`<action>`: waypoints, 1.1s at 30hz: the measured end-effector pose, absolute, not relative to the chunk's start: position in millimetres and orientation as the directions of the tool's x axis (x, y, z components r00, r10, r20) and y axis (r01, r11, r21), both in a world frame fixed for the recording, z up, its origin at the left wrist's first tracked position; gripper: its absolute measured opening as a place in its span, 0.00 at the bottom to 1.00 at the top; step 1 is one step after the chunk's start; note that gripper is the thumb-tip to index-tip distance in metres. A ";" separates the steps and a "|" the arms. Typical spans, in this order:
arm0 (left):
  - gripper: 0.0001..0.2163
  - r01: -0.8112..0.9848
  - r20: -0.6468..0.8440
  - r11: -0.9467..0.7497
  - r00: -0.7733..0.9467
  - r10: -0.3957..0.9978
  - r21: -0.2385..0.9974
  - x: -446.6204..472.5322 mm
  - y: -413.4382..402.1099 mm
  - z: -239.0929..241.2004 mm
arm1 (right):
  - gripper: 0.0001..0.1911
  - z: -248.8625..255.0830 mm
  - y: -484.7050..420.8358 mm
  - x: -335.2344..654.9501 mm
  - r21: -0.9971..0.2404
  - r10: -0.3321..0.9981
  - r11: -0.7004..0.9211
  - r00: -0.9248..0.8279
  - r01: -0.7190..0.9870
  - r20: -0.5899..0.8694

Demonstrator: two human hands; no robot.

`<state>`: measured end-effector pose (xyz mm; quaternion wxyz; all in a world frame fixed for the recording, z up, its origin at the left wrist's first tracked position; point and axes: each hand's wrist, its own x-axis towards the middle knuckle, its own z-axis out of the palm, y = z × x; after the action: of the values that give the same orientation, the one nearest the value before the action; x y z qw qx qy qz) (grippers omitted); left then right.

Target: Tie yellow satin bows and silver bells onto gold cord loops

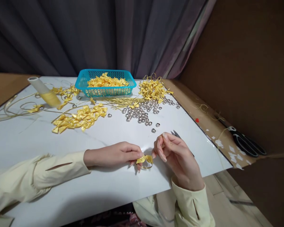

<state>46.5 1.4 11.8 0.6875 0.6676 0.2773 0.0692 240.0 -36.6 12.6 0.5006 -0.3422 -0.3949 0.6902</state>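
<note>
My left hand (126,154) is closed on a yellow ribbon bow (144,159) with a loop of gold cord, pinching it between thumb and fingers just above the white tabletop (104,186). To the right of the bow, my right hand (177,154) is raised with its fingers curled and the thumb pressed towards the index finger. Whatever may lie in that pinch is too small to make out. Dark blade tips (175,134) show behind my right hand, which hides most of that tool. Ahead lie silver heart-shaped beads (142,113) in a loose heap.
A blue basket (80,85) of yellow bows stands at the back. More bows (81,118) lie at left, near a translucent tube (44,91). Gold cords (118,101) and a pile of looped bows (153,88) lie behind the beads. Black-handled scissors (245,143) rest on cardboard at right.
</note>
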 end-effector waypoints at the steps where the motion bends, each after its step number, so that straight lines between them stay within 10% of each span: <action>1: 0.14 0.278 -0.291 0.098 0.836 0.466 0.956 46.2 1.3 11.4 | 0.13 12.5 -36.3 239.9 -0.888 0.964 -0.180 -0.256 -0.423 -0.073; 25: 0.13 0.275 -0.289 0.102 0.825 0.485 0.956 46.0 -0.4 10.1 | 0.12 13.3 -35.1 238.9 -0.898 0.984 -0.127 -0.168 -0.421 -0.061; 33: 0.14 0.245 -0.224 0.046 0.772 0.595 0.968 46.0 -2.3 6.9 | 0.12 19.0 -51.2 241.3 -0.999 0.999 0.011 -0.037 -0.031 0.012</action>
<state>46.0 -2.3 6.9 0.6533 0.6777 0.3099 0.1336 241.3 -51.2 19.0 0.5010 -0.4800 -0.5044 0.5140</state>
